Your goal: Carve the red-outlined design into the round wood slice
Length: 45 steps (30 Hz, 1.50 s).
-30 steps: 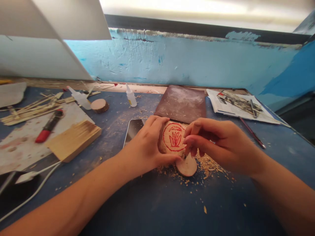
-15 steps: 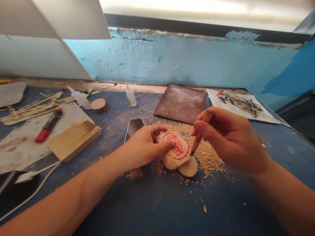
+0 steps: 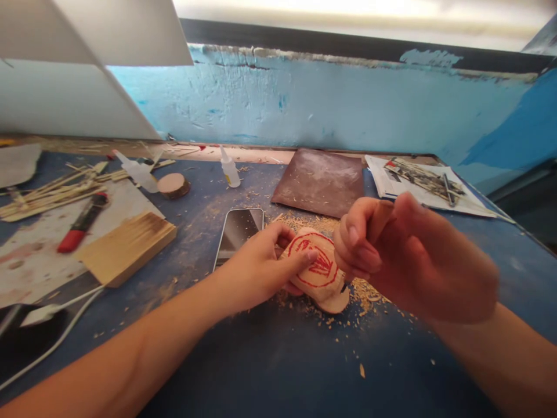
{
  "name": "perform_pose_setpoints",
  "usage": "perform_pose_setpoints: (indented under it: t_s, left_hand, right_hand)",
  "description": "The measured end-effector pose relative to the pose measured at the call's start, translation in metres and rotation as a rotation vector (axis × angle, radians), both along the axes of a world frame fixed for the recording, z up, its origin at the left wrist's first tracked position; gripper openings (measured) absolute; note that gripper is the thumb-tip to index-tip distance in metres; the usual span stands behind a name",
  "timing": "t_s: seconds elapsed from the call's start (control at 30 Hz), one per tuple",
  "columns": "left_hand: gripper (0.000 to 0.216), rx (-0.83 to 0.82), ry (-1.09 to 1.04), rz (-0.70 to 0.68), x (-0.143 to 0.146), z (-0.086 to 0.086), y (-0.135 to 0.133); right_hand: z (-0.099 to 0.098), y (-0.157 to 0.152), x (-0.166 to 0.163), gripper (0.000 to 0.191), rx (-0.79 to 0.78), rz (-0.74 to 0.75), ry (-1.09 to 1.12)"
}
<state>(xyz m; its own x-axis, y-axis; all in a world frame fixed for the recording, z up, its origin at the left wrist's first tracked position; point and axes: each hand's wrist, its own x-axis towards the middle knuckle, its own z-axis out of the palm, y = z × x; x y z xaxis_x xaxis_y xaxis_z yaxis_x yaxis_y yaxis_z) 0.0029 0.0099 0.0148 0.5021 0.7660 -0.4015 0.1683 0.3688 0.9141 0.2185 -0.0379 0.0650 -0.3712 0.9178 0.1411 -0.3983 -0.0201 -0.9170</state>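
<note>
Our left hand (image 3: 256, 267) pinches one red-marked wood disc (image 3: 315, 270); our right hand (image 3: 391, 255) fists one carving tool (image 3: 379, 220). Two glue bottles (image 3: 229, 168) sit on the bench (image 3: 270, 360), contents unclear.

Head camera — close, angled down over workbench (image 3: 270, 360).
</note>
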Motion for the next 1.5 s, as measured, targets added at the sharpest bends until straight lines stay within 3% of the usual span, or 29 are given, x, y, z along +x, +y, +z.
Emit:
perform_pose_setpoints:
  t_s: [0.2, 0.37, 0.5, 0.63, 0.87, 1.1, 1.3, 1.5]
  left_hand:
    - [0.07, -0.006, 0.063, -0.049, -0.001, 0.0, -0.002]
    - [0.098, 0.091, 0.087, -0.135, -0.004, 0.001, -0.003]
    - [0.091, 0.119, 0.13, -0.155, -0.005, 0.0, -0.003]
    - [0.088, 0.131, 0.133, -0.164, -0.005, 0.0, -0.003]
    - [0.079, 0.19, 0.204, -0.171, -0.007, 0.005, -0.001]
    - [0.081, 0.221, 0.233, -0.153, -0.01, 0.004, 0.002]
    - [0.064, 0.235, 0.232, -0.191, -0.014, 0.003, 0.005]
    - [0.075, 0.241, 0.264, -0.178, -0.011, 0.004, 0.005]
  right_hand:
    - [-0.006, 0.004, -0.001, 0.052, -0.001, 0.034, 0.079]
    - [-0.003, 0.003, -0.001, 0.04, 0.045, 0.074, 0.019]
    - [-0.006, -0.004, -0.008, 0.029, 0.027, 0.107, -0.014]
    - [-0.007, -0.011, -0.012, 0.036, 0.026, 0.167, -0.05]
    - [0.009, -0.014, -0.004, 0.058, 0.022, 0.08, -0.161]
    - [0.008, -0.013, -0.004, 0.05, 0.083, 0.024, -0.206]
    - [0.001, -0.01, -0.006, 0.051, 0.111, 0.058, -0.201]
    - [-0.003, -0.011, -0.01, 0.058, 0.064, 0.074, -0.202]
